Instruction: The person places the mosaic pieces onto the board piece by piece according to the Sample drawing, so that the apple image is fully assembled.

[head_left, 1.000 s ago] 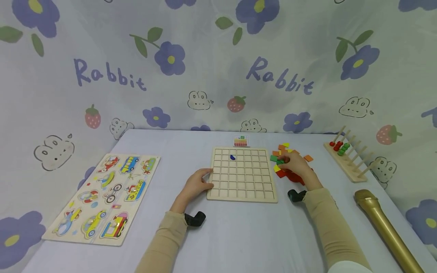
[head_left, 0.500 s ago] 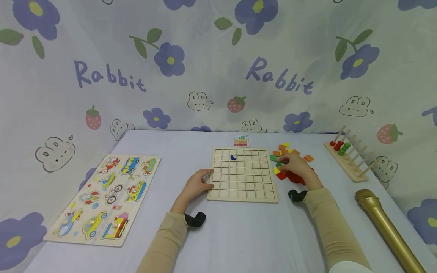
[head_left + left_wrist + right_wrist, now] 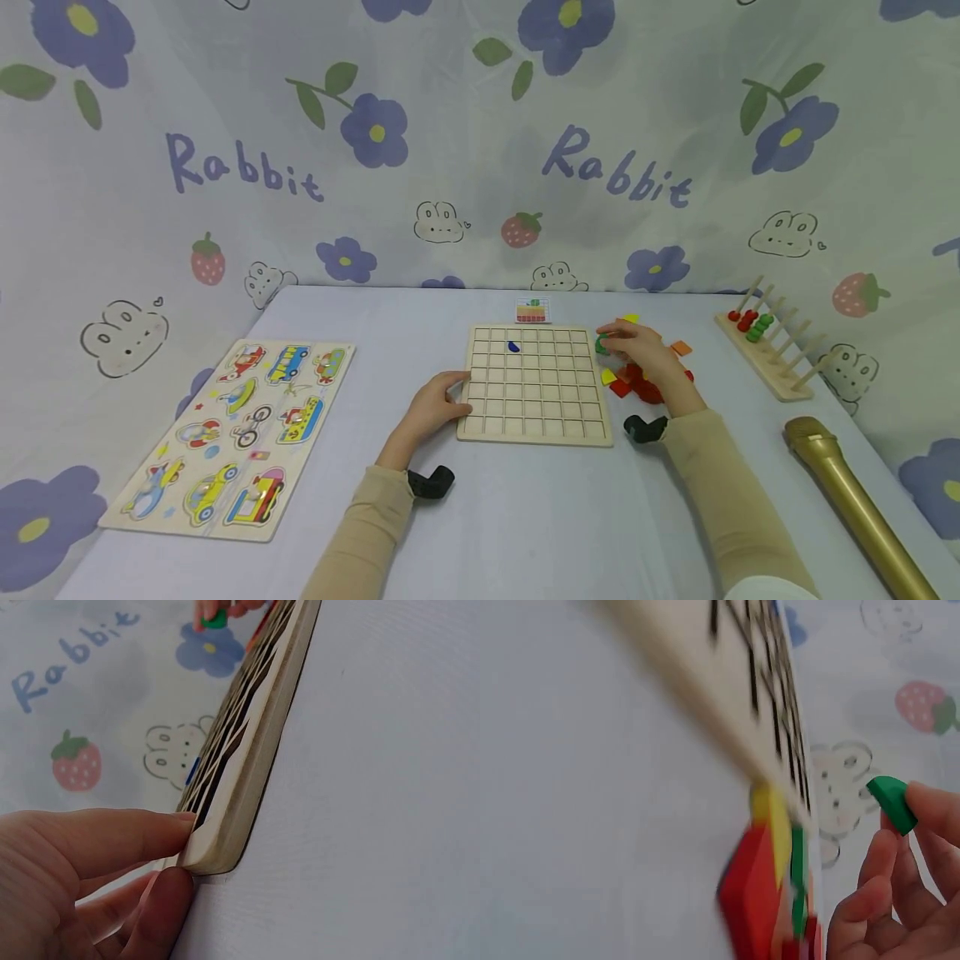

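Note:
My left hand rests at the left edge of a wooden grid board, its fingers and thumb spread apart along the rim. In the left wrist view the index fingertip lies on the board's border and the thumb sits at its side. My right hand pinches a small green block with a rounded side, raised beside the board's right edge. Below that hand lies a pile of coloured blocks, with a red piece and a yellow one in front. A dark blue piece sits on the grid's upper left.
A small pattern card stands behind the board. At the left lies a vehicle peg puzzle. To the right are a peg rack with red and green beads and a gold microphone. Patterned cloth hangs behind the table.
My right hand has risen from the pile with the green block and shifted slightly left and back, towards the board. The left hand and board stay in place.

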`<move>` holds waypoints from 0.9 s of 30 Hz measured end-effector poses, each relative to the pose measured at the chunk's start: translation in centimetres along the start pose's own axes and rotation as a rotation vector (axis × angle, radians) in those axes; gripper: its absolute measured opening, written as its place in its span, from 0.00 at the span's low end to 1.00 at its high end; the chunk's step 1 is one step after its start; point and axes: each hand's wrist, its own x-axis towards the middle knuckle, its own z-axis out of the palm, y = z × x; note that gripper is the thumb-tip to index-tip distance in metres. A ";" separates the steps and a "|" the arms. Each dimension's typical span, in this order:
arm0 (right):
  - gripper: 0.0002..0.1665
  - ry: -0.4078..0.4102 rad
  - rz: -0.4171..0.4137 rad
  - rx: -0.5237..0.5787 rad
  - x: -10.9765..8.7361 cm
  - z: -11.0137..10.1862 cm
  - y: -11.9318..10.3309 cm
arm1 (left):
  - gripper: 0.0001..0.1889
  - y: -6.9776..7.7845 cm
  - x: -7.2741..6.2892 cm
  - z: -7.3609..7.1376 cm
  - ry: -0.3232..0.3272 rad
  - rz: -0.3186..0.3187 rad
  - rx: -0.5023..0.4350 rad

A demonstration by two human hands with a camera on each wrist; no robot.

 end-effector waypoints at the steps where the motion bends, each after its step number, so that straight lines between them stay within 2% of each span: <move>1: 0.28 -0.010 0.012 0.058 0.2 0.4 -0.4 | 0.30 0.0 0.0 0.0 0.000 0.000 0.001; 5: 0.29 -0.062 0.049 0.249 1.6 2.5 -2.0 | 0.30 -0.1 0.0 -0.1 0.001 -0.001 0.006; 9: 0.26 -0.108 0.062 0.272 3.1 4.6 -3.2 | 0.30 -0.2 0.1 -0.1 0.003 0.000 0.005; 11: 0.24 -0.120 0.043 0.226 3.9 5.6 -3.6 | 0.30 -0.2 0.1 0.0 0.000 0.000 -0.002; 16: 0.19 -0.063 -0.002 0.080 5.7 7.2 -4.1 | 0.30 -0.1 0.0 0.0 -0.010 0.012 -0.026; 20: 0.16 -0.035 -0.035 -0.010 6.7 7.9 -3.9 | 0.30 -0.2 -0.1 0.1 -0.015 0.022 -0.029; 27: 0.12 -0.049 -0.081 -0.160 7.6 8.6 -3.2 | 0.30 -0.2 -0.1 0.0 -0.006 0.011 -0.009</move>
